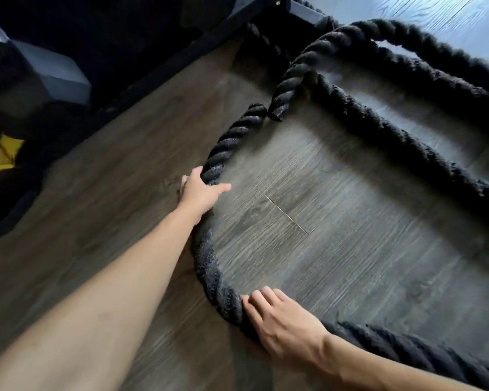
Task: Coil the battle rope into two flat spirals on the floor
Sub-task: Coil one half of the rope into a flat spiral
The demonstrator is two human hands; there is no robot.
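A thick black battle rope (209, 266) lies on the wood floor in a wide curve. One rope end (256, 111) points up at the middle, almost touching the second rope end (277, 108). My left hand (199, 190) grips the rope a short way below the first end, fingers wrapped around it. My right hand (283, 320) rests on the rope lower down at the bend, fingers curled over its outer edge. From the second end, two long strands (393, 131) run off to the right.
The wood floor (336, 221) is bare inside the curve. A dark metal frame with a grey base (308, 12) stands at the top, where the rope passes. Dark equipment (40, 69) and a yellow item (0, 159) sit at the left.
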